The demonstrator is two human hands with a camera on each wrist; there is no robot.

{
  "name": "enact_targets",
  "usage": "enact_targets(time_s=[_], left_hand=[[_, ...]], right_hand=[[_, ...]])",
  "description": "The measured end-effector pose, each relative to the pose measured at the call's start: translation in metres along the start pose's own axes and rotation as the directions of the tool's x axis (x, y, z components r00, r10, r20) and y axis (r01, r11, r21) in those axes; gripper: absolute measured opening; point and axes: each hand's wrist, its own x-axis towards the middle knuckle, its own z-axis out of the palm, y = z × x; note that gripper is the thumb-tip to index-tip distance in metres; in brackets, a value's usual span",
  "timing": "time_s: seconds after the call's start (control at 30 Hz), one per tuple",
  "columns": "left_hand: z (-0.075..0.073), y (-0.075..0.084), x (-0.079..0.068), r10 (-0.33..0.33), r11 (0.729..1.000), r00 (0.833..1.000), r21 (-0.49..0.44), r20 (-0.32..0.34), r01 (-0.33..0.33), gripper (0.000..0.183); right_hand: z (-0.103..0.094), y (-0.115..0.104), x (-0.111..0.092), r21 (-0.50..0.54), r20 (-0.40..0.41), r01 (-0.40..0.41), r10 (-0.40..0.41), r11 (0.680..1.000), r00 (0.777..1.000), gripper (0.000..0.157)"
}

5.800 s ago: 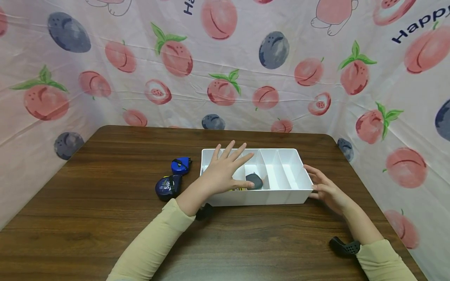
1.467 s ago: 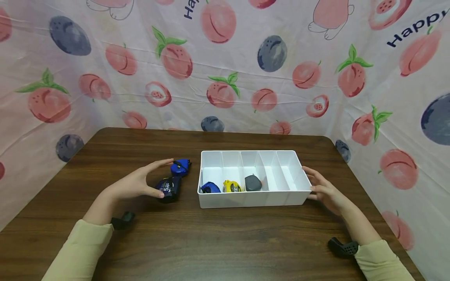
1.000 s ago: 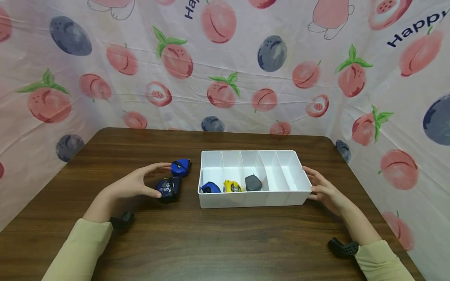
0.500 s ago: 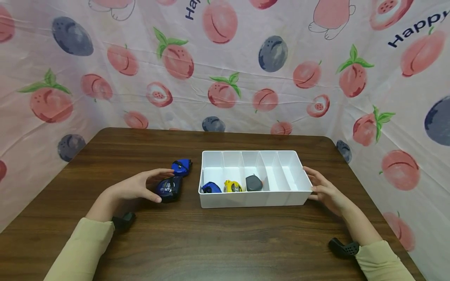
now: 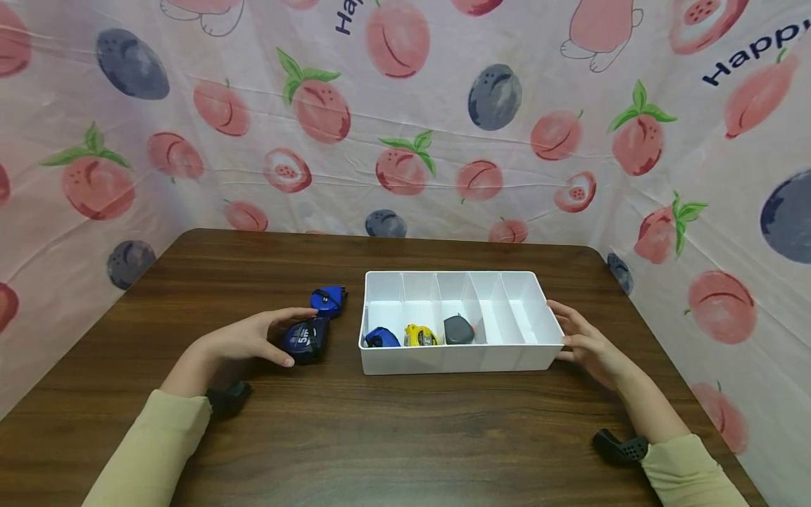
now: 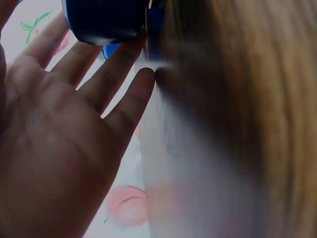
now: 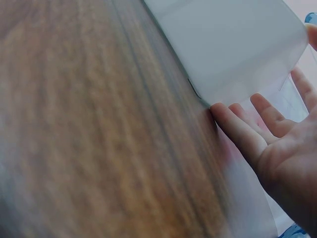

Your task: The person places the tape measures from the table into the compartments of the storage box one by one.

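Observation:
In the head view my left hand point(image 5: 250, 338) lies close beside a dark blue tape measure point(image 5: 304, 342) marked 5m, thumb at its near side and fingers reaching behind it. From the left wrist, the fingers point(image 6: 124, 109) look fairly straight, with the dark tape measure point(image 6: 106, 20) at their tips. A smaller, brighter blue tape measure point(image 5: 327, 301) sits just behind it. My right hand point(image 5: 589, 345) touches the right end of a white divided box point(image 5: 456, 359); in the right wrist view its extended fingers point(image 7: 237, 126) meet the box wall point(image 7: 233, 54) at the bottom corner.
Inside the box, the left compartments hold a blue tape measure point(image 5: 382, 338), a yellow one point(image 5: 420, 336) and a dark grey rounded one point(image 5: 458, 329), one each. The brown wood table point(image 5: 405, 436) ends at a fruit-print cloth point(image 5: 437, 91) behind and at both sides.
Earlier the left hand was over the box by the dark grey tape measure; it has since moved left to the dark blue one, its fingers lowering behind it. The right hand stays at the box.

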Motion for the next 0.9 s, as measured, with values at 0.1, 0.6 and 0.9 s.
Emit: enact_targets(time_s=[0.1, 0.6, 0.9], left_hand=[[0.0012, 0.0001, 0.0011, -0.033, 0.999, 0.999, 0.009, -0.008, 0.033, 0.081], [0.0043, -0.0018, 0.0033, -0.101, 0.994, 0.994, 0.043, -0.036, 0.103, 0.078], [0.004, -0.0027, 0.0016, -0.057, 0.995, 0.998, 0.074, -0.036, 0.06, 0.075]], right_hand=[[-0.0004, 0.0, -0.0005, 0.004, 0.003, 0.006, -0.006, 1.0, 1.0, 0.061], [0.001, 0.0, -0.002, -0.006, 0.003, 0.004, -0.004, 1.0, 1.0, 0.062], [0.001, 0.0004, -0.0014, -0.001, 0.013, 0.014, -0.014, 1.0, 1.0, 0.061]])
